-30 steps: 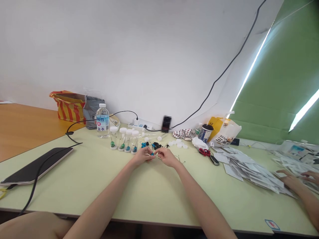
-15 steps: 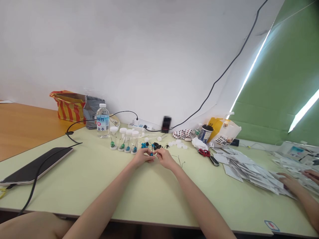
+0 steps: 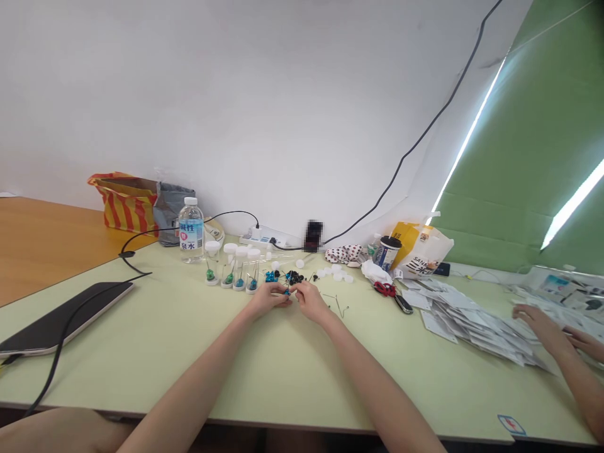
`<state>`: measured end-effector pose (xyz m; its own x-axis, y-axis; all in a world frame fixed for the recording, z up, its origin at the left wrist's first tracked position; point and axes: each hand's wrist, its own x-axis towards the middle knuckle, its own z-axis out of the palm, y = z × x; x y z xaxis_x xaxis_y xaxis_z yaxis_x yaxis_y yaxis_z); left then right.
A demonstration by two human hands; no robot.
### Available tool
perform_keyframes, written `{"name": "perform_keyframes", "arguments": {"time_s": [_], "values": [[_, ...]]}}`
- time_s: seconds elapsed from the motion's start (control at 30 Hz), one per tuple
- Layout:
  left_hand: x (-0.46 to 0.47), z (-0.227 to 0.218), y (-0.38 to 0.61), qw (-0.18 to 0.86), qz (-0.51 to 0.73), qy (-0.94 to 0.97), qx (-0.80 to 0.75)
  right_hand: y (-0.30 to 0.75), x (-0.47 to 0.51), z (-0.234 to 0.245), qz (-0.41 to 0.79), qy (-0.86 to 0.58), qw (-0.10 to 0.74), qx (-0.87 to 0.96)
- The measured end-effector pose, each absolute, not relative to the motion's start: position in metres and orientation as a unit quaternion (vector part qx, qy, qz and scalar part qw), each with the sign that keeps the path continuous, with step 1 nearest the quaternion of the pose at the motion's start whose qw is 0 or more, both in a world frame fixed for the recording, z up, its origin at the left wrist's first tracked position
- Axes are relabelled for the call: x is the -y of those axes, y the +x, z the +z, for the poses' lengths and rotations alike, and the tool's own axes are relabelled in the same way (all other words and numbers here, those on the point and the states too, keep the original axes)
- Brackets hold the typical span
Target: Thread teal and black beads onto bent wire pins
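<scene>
My left hand (image 3: pixel 268 301) pinches a small shiny blue piece (image 3: pixel 287 292) just over the table. Fingertips of my right hand (image 3: pixel 309 301) are pressed together right beside that piece; what they grip is too small to make out. Loose blue pieces (image 3: pixel 271 275) and a heap of small black pieces (image 3: pixel 296 277) lie just behind my hands. To the left stand several clear tubes (image 3: pixel 253 269) with white caps, holding green or blue pieces on thin stems. A few thin dark stems (image 3: pixel 337 305) lie right of my right hand.
White round caps (image 3: pixel 336 269) are scattered behind on the right. Red-handled scissors (image 3: pixel 385 289) and a pile of white cards (image 3: pixel 476 324) lie farther right, near another person's hands (image 3: pixel 542 324). On the left are a water bottle (image 3: pixel 190 233) and a dark tablet-like device (image 3: pixel 66 318) with a cable.
My hands stay together around the blue piece with hardly any movement. The other person's hand has lifted off the card pile. The view has shifted slightly.
</scene>
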<state>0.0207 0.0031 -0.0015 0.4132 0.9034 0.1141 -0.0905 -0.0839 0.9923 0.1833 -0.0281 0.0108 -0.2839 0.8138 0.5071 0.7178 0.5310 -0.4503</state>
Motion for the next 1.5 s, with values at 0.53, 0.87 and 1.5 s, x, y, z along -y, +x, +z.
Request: {"name": "perform_keyframes", "arguments": {"time_s": [0.53, 0.87, 1.5], "values": [[0.000, 0.005, 0.019, 0.568, 0.421, 0.615, -0.349, 0.181, 0.023, 0.007, 0.067, -0.494, 0.380, 0.779], [0.002, 0.008, 0.017, 0.558, 0.403, 0.637, -0.347, 0.173, 0.026, -0.003, 0.019, -0.517, 0.426, 0.742], [0.000, 0.005, 0.018, 0.551, 0.389, 0.656, -0.338, 0.171, 0.026, -0.010, -0.073, -0.574, 0.356, 0.734]]}}
